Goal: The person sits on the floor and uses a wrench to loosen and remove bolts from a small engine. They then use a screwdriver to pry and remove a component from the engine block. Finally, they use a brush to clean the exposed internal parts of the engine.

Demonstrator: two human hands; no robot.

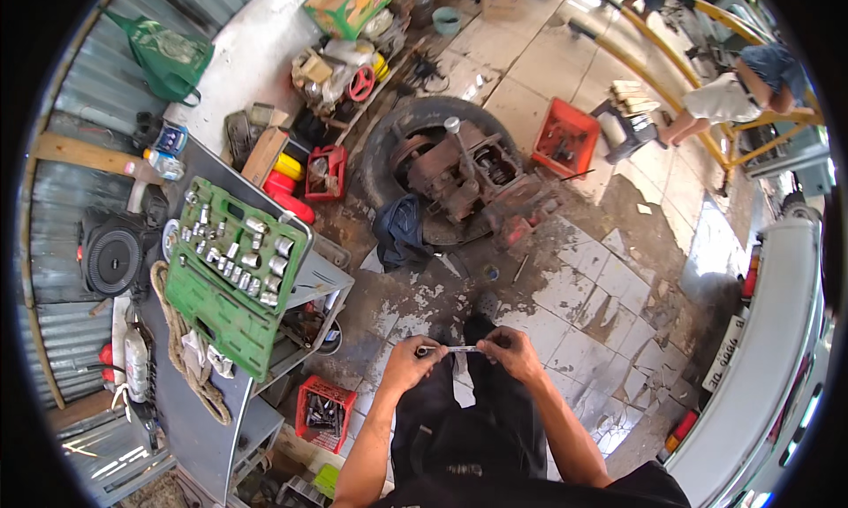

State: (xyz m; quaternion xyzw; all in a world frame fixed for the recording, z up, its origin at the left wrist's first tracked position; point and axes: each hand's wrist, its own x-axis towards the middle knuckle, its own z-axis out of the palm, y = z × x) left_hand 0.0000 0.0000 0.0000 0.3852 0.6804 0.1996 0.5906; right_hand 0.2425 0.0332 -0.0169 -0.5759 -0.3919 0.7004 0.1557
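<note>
My left hand point(412, 362) and my right hand point(514, 356) hold a short metal tool point(462, 349) level between them, each closed on one end. Its left end looks like a socket or ring; the right end is hidden by my fingers. Below it are my dark-trousered legs point(428, 420). To my left, an open green socket case point(212, 314) with several sockets lies on a metal bench point(190, 424). Ahead, a rusty machinery housing point(455, 181) rests on a large tyre point(380, 146), with a dark bag point(397, 230) beside it.
A red crate of tools point(353, 406) stands left of my legs, another red crate point(583, 128) beyond the tyre. Cluttered shelving point(344, 75) lines the back left. A white vehicle's rear point(742, 367) borders the right. A person in shorts point(733, 93) is at yellow bars point(618, 53), back right.
</note>
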